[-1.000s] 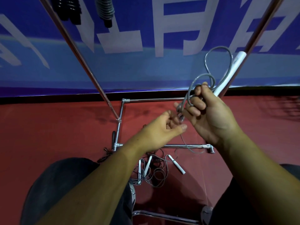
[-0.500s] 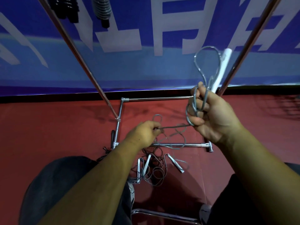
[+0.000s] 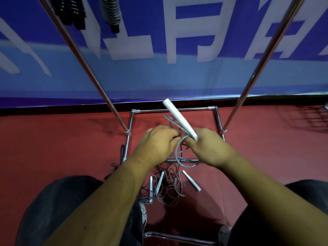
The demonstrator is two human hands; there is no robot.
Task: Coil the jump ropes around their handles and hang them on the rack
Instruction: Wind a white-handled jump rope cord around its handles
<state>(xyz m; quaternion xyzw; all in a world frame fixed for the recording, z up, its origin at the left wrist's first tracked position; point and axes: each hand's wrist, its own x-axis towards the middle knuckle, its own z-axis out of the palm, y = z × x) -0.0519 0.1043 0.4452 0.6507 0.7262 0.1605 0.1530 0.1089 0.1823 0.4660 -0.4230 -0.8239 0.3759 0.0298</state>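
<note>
**Both hands engaged on one jump rope, in front of the rack**

Head view. The left hand (image 3: 156, 144) and right hand (image 3: 207, 148) are held close together, backs to the camera, knuckles nearly meeting. The right hand has its fingers curled round the lower end of a white handle (image 3: 179, 119), which juts up and away from that hand, tilted toward the left. The left hand's fingers are curled in on the grey cord (image 3: 177, 152) of the same rope. The fingertips are hidden, so the exact grip cannot be told. Loops of that cord stand between the two hands and beside the handle, and one loop hangs below them.

Beyond and beneath the hands lies the chrome base frame (image 3: 174, 109) of the rack on the red floor (image 3: 53, 148). The rack's left upright (image 3: 85, 68) rises far left of the hands and its right upright (image 3: 262, 68) far right. High above the left hand, at the top edge, a black coiled rope (image 3: 72, 9) and a grey coiled rope (image 3: 111, 9) hang side by side.

Below the hands, nearer the person, a tangled pile of ropes (image 3: 170, 190) lies on the floor with three white handles showing in it. A black handle (image 3: 122, 153) lies on the floor left of the left wrist. A blue banner (image 3: 159, 77) with large white characters fills the background.
</note>
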